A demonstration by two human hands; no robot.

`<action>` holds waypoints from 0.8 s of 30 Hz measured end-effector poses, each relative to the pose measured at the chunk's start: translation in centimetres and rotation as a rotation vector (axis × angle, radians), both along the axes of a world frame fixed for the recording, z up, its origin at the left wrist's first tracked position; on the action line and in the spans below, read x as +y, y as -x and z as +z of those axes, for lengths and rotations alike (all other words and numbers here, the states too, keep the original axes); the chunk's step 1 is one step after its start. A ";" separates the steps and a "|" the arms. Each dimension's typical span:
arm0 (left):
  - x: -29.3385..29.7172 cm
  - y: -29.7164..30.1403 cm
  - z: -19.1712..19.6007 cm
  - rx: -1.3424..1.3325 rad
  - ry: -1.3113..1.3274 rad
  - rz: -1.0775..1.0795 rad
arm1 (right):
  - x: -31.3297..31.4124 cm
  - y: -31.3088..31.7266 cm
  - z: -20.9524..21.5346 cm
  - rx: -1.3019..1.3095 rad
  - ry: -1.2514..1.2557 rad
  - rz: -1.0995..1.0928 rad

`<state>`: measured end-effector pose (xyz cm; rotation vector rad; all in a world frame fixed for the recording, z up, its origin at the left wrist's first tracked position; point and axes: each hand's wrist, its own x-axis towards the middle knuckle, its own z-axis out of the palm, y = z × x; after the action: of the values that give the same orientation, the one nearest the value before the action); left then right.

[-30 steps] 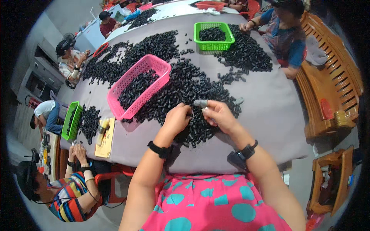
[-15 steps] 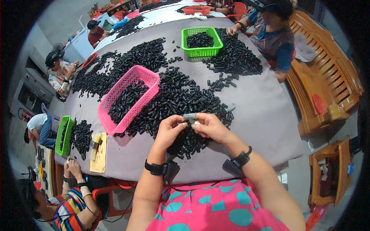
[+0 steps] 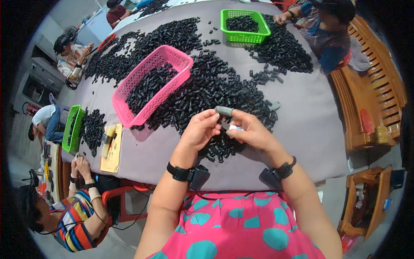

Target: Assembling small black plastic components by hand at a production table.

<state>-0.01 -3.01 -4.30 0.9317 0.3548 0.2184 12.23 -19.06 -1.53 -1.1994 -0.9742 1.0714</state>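
Black short cylindrical pieces [image 3: 215, 82], head view: heaped inside and right of the pink perforated plastic basket [image 3: 166, 93]. Right hand [image 3: 250, 129], nearside-right of that basket — gripping a small white item [image 3: 235, 127], grey fingertip cover [image 3: 224, 110] on index finger. Left hand [image 3: 200, 129] just beside it — fingertips pinched, can't tell on what.

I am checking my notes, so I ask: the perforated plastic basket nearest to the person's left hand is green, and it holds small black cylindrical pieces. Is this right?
Not quite: the perforated plastic basket nearest to the person's left hand is pink, as the head view shows. It does hold small black cylindrical pieces.
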 end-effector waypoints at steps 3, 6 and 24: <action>0.2 0.1 -0.4 -0.077 0.225 -0.088 | 0.2 -0.1 -0.1 -0.041 -0.018 0.000; 0.1 0.2 -0.5 -0.057 0.201 -0.112 | 0.2 -0.5 -0.4 -0.043 0.027 -0.001; -0.3 0.1 -0.9 -0.106 0.320 -0.133 | 0.0 -0.7 -0.3 0.049 0.058 0.002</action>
<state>-0.08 -3.34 -5.21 0.6220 0.2210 0.0848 12.89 -19.03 -1.84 -1.2144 -0.9120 1.1321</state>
